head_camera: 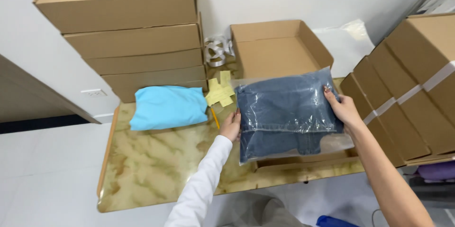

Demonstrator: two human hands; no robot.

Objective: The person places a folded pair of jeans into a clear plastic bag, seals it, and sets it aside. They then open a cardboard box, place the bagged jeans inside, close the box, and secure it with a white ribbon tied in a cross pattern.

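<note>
A clear plastic bag holding folded blue denim (286, 113) is held above the table between both my hands. My left hand (231, 126), in a white sleeve, grips its left edge. Gripping the bag's right edge is my right hand (342, 109). Just behind the bag stands an open, empty cardboard box (277, 46). A flat cardboard piece (303, 163) lies on the table under the bag's lower edge.
A folded light-blue cloth (167, 107) lies on the marbled table (151, 165), left of yellow paper pieces (219, 92) and a pencil. Closed cardboard boxes are stacked at the back left (128, 32) and on the right (412, 89). A coil of ribbon (216, 49) lies by the wall.
</note>
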